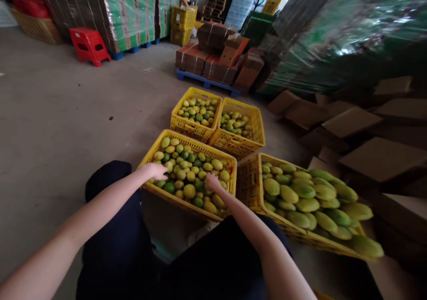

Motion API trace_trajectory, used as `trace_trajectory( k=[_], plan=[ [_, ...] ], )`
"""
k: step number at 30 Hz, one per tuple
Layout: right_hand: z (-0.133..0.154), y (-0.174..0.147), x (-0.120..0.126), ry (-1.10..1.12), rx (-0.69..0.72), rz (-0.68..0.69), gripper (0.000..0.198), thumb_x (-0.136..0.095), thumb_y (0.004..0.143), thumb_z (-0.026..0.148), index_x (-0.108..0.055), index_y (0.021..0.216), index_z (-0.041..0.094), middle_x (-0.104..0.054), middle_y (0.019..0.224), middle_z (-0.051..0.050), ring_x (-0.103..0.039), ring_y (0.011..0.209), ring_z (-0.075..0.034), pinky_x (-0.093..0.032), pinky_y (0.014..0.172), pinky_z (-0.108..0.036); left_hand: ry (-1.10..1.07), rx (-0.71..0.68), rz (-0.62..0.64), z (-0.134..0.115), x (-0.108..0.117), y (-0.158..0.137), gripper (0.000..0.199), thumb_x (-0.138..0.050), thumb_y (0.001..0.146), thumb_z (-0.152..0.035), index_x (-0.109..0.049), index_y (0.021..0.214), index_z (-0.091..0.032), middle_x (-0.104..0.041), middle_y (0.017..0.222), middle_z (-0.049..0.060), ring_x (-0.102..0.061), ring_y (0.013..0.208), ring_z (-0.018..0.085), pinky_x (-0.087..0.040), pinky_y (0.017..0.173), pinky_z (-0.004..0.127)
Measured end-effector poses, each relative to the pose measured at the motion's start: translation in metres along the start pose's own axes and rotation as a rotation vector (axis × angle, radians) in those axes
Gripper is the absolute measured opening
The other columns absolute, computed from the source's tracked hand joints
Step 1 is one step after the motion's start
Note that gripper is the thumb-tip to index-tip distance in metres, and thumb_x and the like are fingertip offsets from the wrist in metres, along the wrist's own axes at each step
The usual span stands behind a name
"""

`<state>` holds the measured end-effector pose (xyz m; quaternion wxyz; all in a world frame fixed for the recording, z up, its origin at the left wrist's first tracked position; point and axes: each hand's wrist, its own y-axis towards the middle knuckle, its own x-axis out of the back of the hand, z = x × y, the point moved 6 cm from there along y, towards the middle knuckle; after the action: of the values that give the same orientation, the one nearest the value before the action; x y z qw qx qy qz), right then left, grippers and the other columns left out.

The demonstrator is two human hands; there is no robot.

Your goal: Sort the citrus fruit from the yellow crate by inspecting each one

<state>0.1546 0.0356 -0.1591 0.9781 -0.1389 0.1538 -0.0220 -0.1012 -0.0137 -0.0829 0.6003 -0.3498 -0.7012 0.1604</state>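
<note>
In front of my knees stands a yellow plastic crate (187, 141) of green and yellow fruit (189, 190), round to oval, like small papayas or mangoes. My left hand (156, 171) reaches over its left side, fingers stretched out and apart beside a yellowish fruit (169, 166). Over the right half of the same crate is my right hand (212, 182), its fingers curled down among the fruit. Whatever those fingers may hold is hidden. Larger, longer green-yellow fruit, like papayas (307, 204), is heaped in another yellow crate (260, 180) to the right.
Two more yellow fruit crates (195, 129) (240, 146) stand just beyond. Behind them, flattened cartons (191, 59) lie on a blue pallet (207, 83). Brown boxes (352, 124) crowd the right. A red stool (88, 44) and wrapped stacks (130, 15) stand far left on the concrete floor.
</note>
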Motion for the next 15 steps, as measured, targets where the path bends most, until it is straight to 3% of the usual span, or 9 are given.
trace_trajectory(
  k=[3,5,7,11,15],
  plan=[
    [0.021,0.004,-0.008,-0.112,-0.014,-0.051,0.033,-0.074,0.056,-0.003,-0.050,0.061,0.019,-0.045,0.060,0.009,-0.044,0.053,-0.005,-0.042,0.049,-0.015,-0.010,0.033,-0.016,-0.008,0.008,0.019,0.040,-0.061,0.085,-0.034,-0.067,0.121,-0.016,-0.068,0.123,0.019,-0.062,0.116,0.034,-0.047,0.097,0.040],
    [0.046,0.004,-0.013,-0.149,-0.012,-0.060,0.037,-0.075,0.047,-0.006,-0.054,0.065,0.018,-0.050,0.061,0.009,-0.045,0.055,-0.006,-0.042,0.048,-0.015,-0.027,0.034,-0.013,-0.018,0.010,0.030,0.038,-0.065,0.083,-0.031,-0.068,0.117,-0.015,-0.068,0.123,0.019,-0.061,0.116,0.035,-0.047,0.098,0.042],
    [0.077,-0.007,-0.016,-0.133,0.012,-0.047,0.040,-0.079,0.047,0.002,-0.060,0.078,0.018,-0.060,0.071,0.005,-0.053,0.061,-0.009,-0.045,0.050,-0.017,-0.054,0.019,-0.002,-0.031,0.011,0.038,0.036,-0.067,0.081,-0.029,-0.069,0.113,-0.012,-0.067,0.123,0.020,-0.061,0.117,0.036,-0.045,0.100,0.044],
    [0.135,-0.053,-0.013,0.413,0.082,0.099,0.033,-0.072,0.065,0.027,-0.061,0.095,0.018,-0.068,0.094,-0.007,-0.066,0.082,-0.021,-0.058,0.061,-0.032,-0.137,-0.020,0.014,-0.056,0.007,0.049,0.027,-0.069,0.081,-0.026,-0.071,0.102,-0.011,-0.069,0.120,0.016,-0.058,0.121,0.034,-0.042,0.105,0.041],
    [0.152,-0.079,0.019,0.998,0.059,-0.126,0.037,-0.058,0.078,0.037,-0.056,0.109,0.017,-0.063,0.094,-0.008,-0.064,0.081,-0.019,-0.060,0.059,-0.031,-0.199,-0.026,0.059,-0.068,-0.003,0.062,0.018,-0.072,0.078,-0.024,-0.071,0.092,-0.013,-0.071,0.118,0.011,-0.058,0.122,0.031,-0.041,0.105,0.036]
  ],
)
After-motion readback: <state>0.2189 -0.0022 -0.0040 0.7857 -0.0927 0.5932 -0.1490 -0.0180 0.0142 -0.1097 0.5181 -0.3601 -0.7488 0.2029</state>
